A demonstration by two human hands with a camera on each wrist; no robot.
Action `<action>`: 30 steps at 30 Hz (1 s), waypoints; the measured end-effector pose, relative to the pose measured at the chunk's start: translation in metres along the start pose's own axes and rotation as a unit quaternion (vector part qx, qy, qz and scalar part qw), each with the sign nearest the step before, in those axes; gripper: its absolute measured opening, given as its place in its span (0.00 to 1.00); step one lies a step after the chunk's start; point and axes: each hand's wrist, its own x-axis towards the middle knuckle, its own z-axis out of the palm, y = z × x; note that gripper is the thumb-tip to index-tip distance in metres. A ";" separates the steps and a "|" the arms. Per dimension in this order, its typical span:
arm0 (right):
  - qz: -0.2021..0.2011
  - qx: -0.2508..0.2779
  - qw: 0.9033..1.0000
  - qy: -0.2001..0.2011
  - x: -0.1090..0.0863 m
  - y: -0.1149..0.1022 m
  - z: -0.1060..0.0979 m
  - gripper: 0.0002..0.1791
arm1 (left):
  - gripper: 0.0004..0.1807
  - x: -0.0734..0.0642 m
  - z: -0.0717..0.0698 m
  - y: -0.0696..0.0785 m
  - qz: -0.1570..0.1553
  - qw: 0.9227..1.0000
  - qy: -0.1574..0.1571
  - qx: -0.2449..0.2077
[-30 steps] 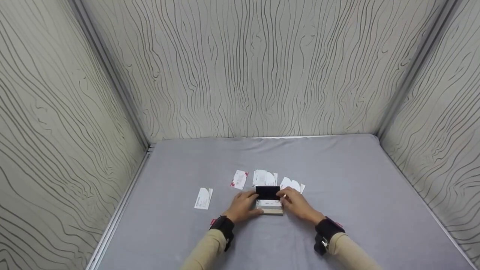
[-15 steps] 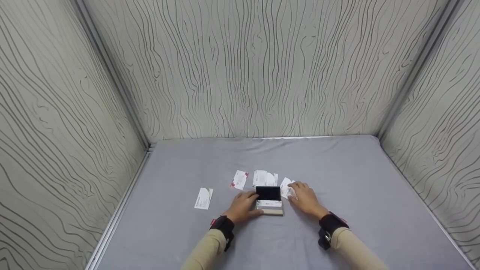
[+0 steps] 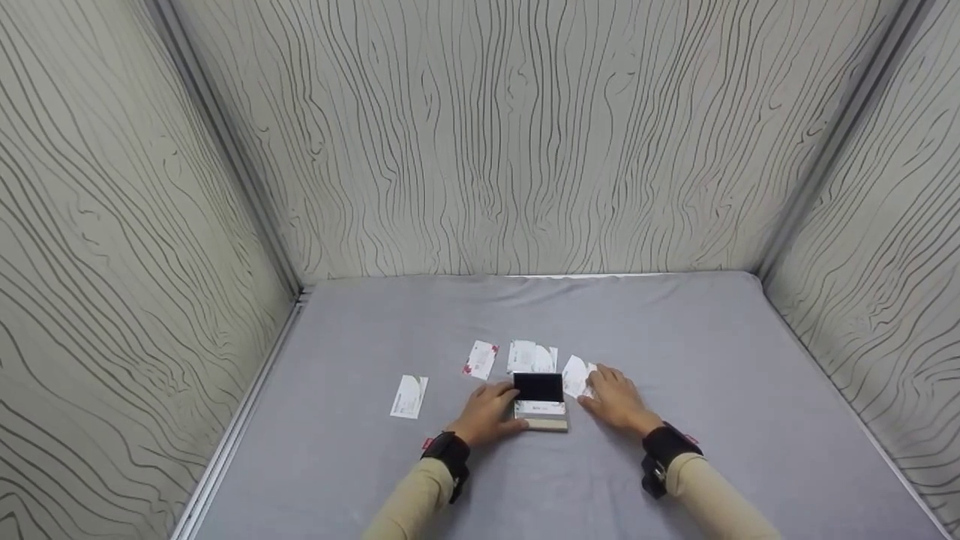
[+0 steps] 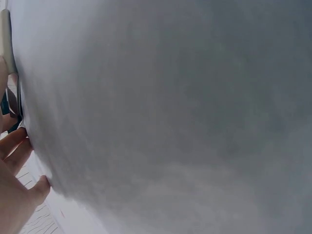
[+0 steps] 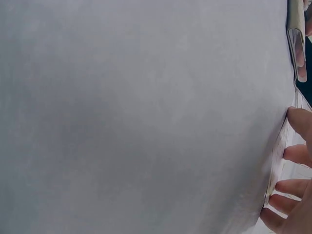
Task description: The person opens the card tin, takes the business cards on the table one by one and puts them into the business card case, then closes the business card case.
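Observation:
A business card case stands with its lid raised, showing a dark inner face. Cards lie in its lower part. My left hand holds the case at its left side, the thumb at the near edge and the fingers by the lid. My right hand is just right of the case, its spread fingertips resting on white business cards on the cloth. Part of these cards is hidden under the fingers. In the right wrist view the fingertips touch the cards' edge.
Behind the case lie overlapping white cards. A card with red corners is to their left, and another white card lies farther left. Grey cloth covers the table, with patterned panels around it.
My right hand has left the case's right side and moved right onto the loose cards, which have shifted slightly under it. My left hand stays on the case.

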 end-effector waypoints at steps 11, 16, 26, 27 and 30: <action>0.024 -0.001 1.000 0.019 0.000 0.006 -0.003 0.33 | 0.34 -0.002 -0.001 0.002 0.019 1.000 0.019 0.003; 0.029 -0.001 0.999 0.022 -0.001 0.011 -0.005 0.33 | 0.34 -0.001 -0.001 0.001 0.008 1.000 0.008 0.003; 0.017 0.013 0.998 0.055 -0.004 0.016 -0.011 0.29 | 0.34 -0.001 0.000 0.000 0.001 1.000 0.004 -0.005; 0.016 0.015 0.998 0.059 -0.004 0.017 -0.011 0.28 | 0.34 -0.001 0.000 0.000 0.001 1.000 0.004 -0.007; 0.008 0.021 0.997 0.078 -0.005 0.018 -0.013 0.25 | 0.34 -0.001 0.001 0.000 0.006 1.000 0.008 -0.003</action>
